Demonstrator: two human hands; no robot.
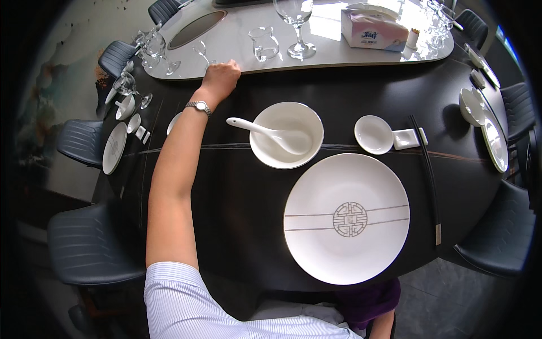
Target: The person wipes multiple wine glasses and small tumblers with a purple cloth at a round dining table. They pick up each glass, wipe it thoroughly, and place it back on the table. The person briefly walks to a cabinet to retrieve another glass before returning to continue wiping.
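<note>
My left hand [222,79], a watch on its wrist, reaches to the near edge of the raised pale turntable [237,63], fingers curled. Beside its knuckles stands a small stemmed glass [200,48]; the hand partly covers its foot, and whether the fingers touch it is hidden. At the table's near edge, a bunched purple cloth [370,303] wraps my right hand, with only the forearm showing below. Before me lies a large white plate [347,182] with a grey emblem. A white bowl [288,112] behind it holds a white ceramic spoon [271,133].
Right of the bowl sit a small dish [374,134] and a chopstick rest [405,139] with black chopsticks [430,182]. On the turntable stand a glass pitcher [264,44], a wine glass [300,42] and a tissue pack [372,31]. Chairs [91,241] ring the dark table [237,224].
</note>
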